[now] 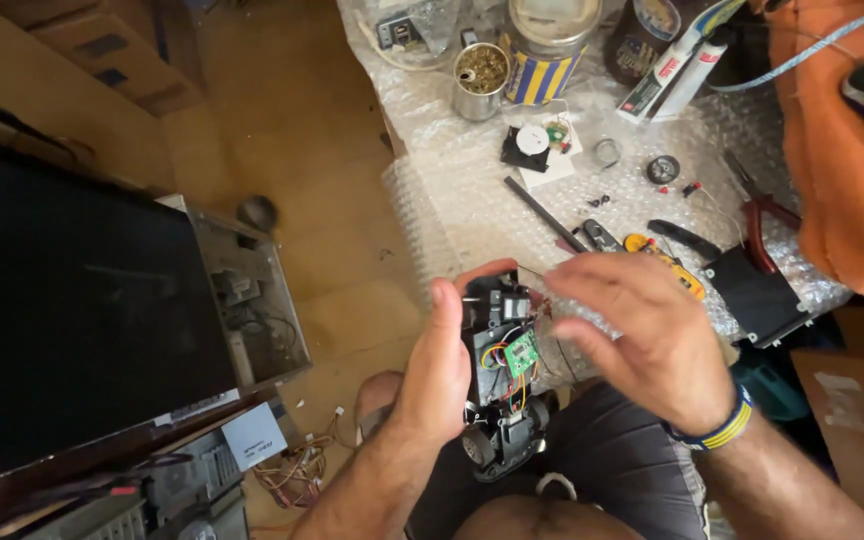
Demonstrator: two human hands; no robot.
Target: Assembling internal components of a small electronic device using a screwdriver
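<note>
My left hand (pixel 439 365) grips a small black toy car chassis (pixel 500 385) from its left side, held upright over my lap. A green circuit board (pixel 522 352) and coloured wires show inside it, and black wheels sit at its lower end. My right hand (pixel 642 330) hovers at the chassis's upper right, fingers curled toward its top near a thin wire; whether it pinches anything is hidden. A striped band circles my right wrist.
A bubble-wrap-covered table (pixel 452 190) holds red-handled pliers (pixel 762 225), a black box (pixel 757 295), a tin of screws (pixel 480 78), a striped jar (pixel 544 50), glue tubes (pixel 677 65) and small parts. An orange cloth (pixel 842 160) lies right. An opened dark electronics case (pixel 92 300) stands left.
</note>
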